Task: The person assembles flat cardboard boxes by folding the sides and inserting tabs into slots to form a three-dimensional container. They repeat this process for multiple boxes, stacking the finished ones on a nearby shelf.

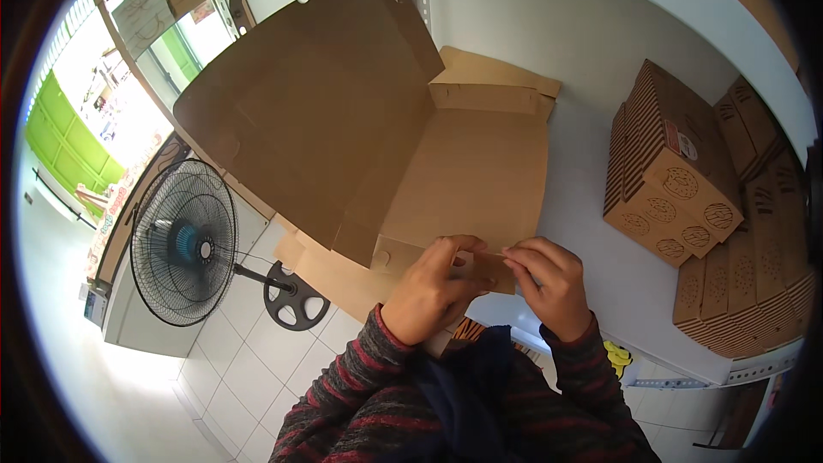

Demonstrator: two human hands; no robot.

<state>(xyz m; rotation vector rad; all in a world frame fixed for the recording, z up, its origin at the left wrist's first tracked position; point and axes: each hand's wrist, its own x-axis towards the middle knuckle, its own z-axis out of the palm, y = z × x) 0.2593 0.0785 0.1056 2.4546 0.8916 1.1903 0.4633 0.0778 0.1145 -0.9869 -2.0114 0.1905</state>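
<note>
Both hands apparently pinch cardboard box (pixel 467 180) flap

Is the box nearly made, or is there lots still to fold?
About halfway, it seems. Done: the far wall of the cardboard box stands up, and finished boxes are stacked at the right. In hand: the left hand and right hand pinch the near front flap. Left: the big lid is still open.
</note>
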